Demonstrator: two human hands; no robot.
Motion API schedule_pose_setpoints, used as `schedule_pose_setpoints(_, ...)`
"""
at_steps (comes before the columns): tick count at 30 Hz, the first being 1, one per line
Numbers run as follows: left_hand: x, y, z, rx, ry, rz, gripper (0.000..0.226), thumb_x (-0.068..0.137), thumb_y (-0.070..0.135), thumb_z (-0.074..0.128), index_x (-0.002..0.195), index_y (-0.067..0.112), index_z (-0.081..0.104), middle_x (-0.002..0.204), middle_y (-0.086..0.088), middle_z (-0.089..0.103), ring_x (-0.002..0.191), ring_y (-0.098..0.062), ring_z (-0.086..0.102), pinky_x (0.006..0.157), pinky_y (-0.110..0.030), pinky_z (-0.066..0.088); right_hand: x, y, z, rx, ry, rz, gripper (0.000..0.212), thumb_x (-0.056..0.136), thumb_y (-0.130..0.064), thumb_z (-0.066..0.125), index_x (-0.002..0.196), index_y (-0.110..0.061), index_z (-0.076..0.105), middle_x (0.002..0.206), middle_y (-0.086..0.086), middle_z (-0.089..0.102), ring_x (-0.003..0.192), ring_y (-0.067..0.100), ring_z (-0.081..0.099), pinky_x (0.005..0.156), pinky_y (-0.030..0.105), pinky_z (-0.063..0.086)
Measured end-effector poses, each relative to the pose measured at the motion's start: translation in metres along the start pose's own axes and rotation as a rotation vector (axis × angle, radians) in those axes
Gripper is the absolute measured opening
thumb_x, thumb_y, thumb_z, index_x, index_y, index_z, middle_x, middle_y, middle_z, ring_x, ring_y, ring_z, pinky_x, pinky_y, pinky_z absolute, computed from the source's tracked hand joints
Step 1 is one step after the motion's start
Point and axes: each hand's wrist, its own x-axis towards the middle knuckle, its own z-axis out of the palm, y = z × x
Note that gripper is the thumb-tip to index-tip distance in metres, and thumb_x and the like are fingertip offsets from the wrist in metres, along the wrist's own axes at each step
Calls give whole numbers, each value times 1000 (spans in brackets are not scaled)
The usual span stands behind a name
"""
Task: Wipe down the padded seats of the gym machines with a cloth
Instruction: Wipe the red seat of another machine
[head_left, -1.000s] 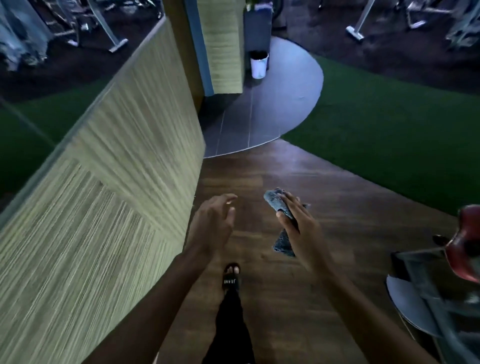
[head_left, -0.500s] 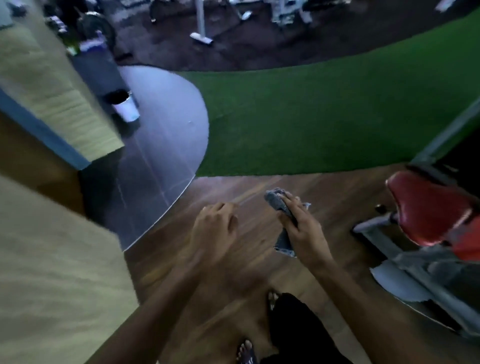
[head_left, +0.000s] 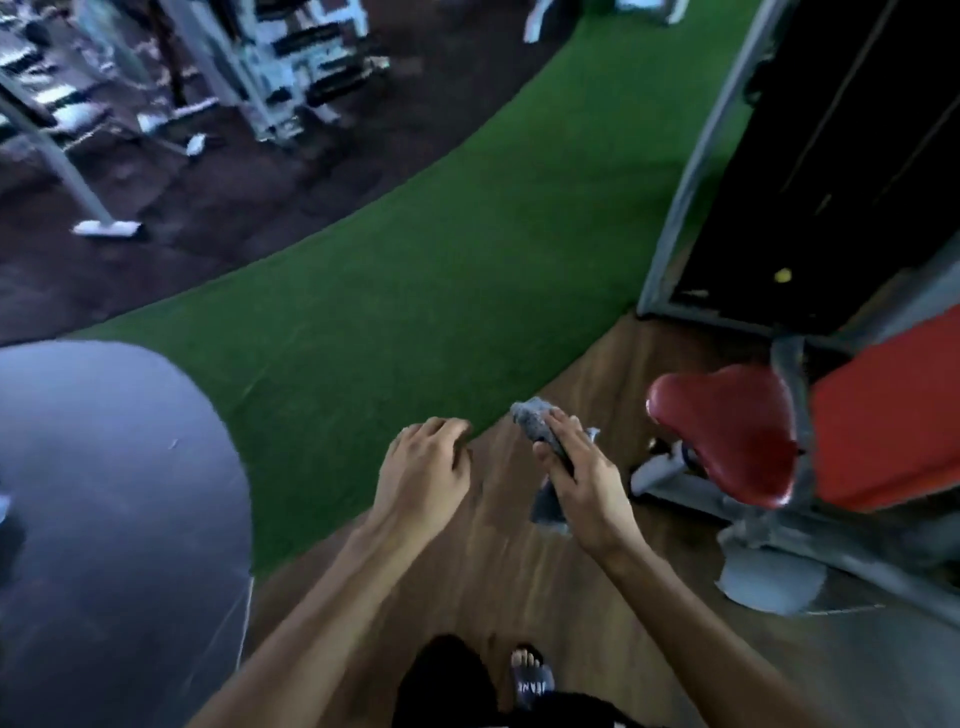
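Grey flooring (head_left: 104, 467) in a rounded patch fills the far left, well away from the left hand's fingers. Green turf (head_left: 415, 312) sweeps in a band just ahead of both sets of fingertips, with blurred white machine frames (head_left: 291, 67) on dark floor far beyond them. The left hand (head_left: 423, 467) hovers palm down over the wooden floor (head_left: 467, 582), its fingers (head_left: 441, 428) loosely curled and holding nothing. Just to its right, and apart from it, the right hand (head_left: 587, 483) grips the cloth (head_left: 535, 423). Thumb and fingers are curled round the bunched grey-blue rag, with one end sticking out past the fingertips and the other hanging below the palm. The cloth is in the air, apart from the seat. To the right of those fingers, near them, stands the red padded seat (head_left: 727, 431) on its grey post, with a red back pad (head_left: 883, 415) further right. A grey upright frame (head_left: 696, 156) rises beyond the seat. Below the wrists, a foot in a dark sandal (head_left: 530, 675) stands on the wood.
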Motion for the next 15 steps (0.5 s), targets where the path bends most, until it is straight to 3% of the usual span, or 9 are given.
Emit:
schedule_pose_setpoints(3,76,1,7,-5,-82,107,35,96,18,54,130,16,60,129,0,63,117,-22,56,101,-34,43,46,9,-6,18,115,88,43,101,-26,53,144,-23,48,153,-10,38,148,7,22,110,10,15)
schedule_pose_setpoints(8,199,9,34,-24,-213,350,33,97,20,54,129,17,60,128,1,64,115,-19,58,100,-34,45,114,31,-12,39,361,245,44,101,-29,53,144,-26,47,153,-15,37,147,4,21,112,13,14)
schedule_pose_setpoints(12,283,34,53,-27,-353,571,33,99,25,51,131,22,59,131,4,62,120,-18,55,103,-33,43,154,38,-14,47,582,401,44,101,-28,53,144,-23,48,152,-13,39,144,1,24,110,7,14)
schedule_pose_setpoints(15,325,68,63,-30,-504,747,32,99,26,51,129,23,60,130,6,61,119,-17,56,102,-35,44,171,40,-14,93,779,506,44,100,-29,55,142,-21,50,151,-9,43,146,6,27,117,17,20)
